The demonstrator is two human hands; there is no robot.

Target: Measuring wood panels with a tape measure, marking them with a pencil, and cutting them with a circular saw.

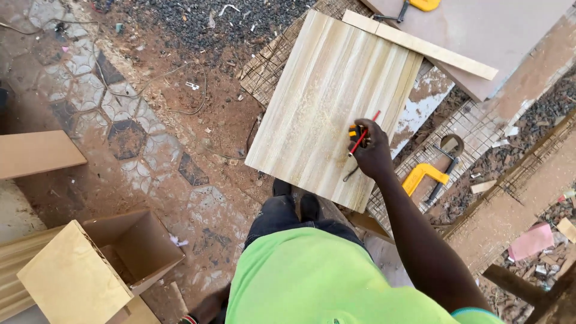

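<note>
Pencil [364, 137], red, gripped in right hand [372, 153] fingers near board [324, 96] lower-right edge, perhaps with tape measure.

A red pencil [363, 139] and a small yellow tape measure [354, 132] are held in the right hand [372, 153] over a big pale wood board [318, 102]. A yellow clamp [423, 175] is seen to the right. An open cardboard box [129, 246] is seen near, on the left.
</note>
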